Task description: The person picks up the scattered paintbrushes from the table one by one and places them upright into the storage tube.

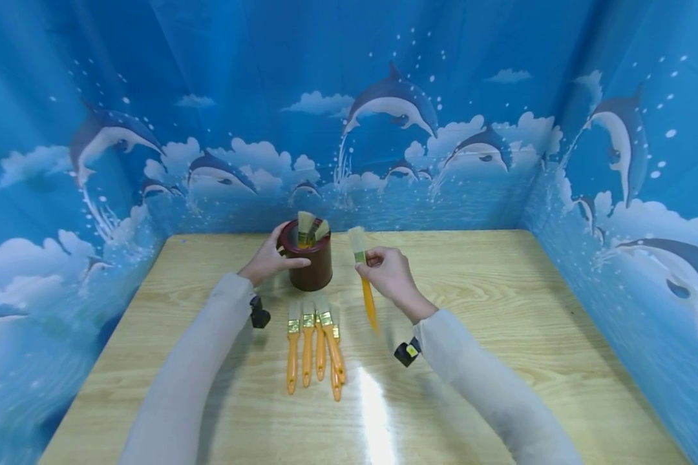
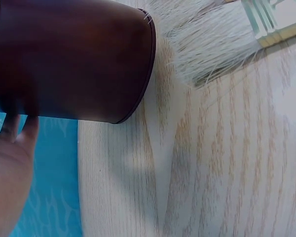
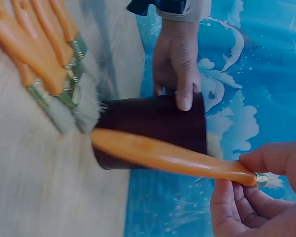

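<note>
A dark reddish-brown round container stands upright toward the back of the table, with a few paintbrushes in it, bristles up. My left hand grips its left side near the rim, thumb across the front. To the right of the container, my right hand pinches one paintbrush near its metal band, bristles up and orange handle hanging down. In the right wrist view that brush's handle crosses in front of the container. Several paintbrushes with orange handles lie in front of the container, bristles toward it.
The wood-grain table is bordered at the back and sides by a blue curtain printed with dolphins. Black wrist cameras hang under both sleeves. Light glares off the table near its front.
</note>
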`<state>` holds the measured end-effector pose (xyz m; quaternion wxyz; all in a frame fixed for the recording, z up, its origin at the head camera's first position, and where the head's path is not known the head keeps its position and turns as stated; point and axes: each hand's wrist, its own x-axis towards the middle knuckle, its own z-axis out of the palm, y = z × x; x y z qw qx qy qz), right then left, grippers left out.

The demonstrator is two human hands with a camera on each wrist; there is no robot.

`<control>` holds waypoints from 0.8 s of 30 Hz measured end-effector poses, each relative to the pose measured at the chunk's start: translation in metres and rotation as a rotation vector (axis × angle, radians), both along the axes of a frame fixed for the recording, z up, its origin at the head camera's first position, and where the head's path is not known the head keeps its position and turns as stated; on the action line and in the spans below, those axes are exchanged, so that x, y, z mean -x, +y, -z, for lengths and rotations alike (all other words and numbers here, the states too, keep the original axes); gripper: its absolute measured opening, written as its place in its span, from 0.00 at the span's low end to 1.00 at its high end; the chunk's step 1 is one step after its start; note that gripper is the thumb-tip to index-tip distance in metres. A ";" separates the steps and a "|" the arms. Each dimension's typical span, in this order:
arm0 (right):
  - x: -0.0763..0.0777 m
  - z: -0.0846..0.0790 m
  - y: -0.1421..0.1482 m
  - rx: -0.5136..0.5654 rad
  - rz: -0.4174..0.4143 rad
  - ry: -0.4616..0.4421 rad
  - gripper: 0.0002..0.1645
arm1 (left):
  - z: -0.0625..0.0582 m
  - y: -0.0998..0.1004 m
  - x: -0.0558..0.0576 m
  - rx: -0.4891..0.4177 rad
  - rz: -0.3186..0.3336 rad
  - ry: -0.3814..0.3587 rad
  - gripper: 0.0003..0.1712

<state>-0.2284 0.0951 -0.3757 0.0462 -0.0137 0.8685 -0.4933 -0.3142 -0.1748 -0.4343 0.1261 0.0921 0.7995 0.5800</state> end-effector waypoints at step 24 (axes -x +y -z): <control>0.027 -0.059 -0.033 0.091 -0.048 0.281 0.12 | -0.009 0.002 -0.007 -0.031 0.017 0.002 0.60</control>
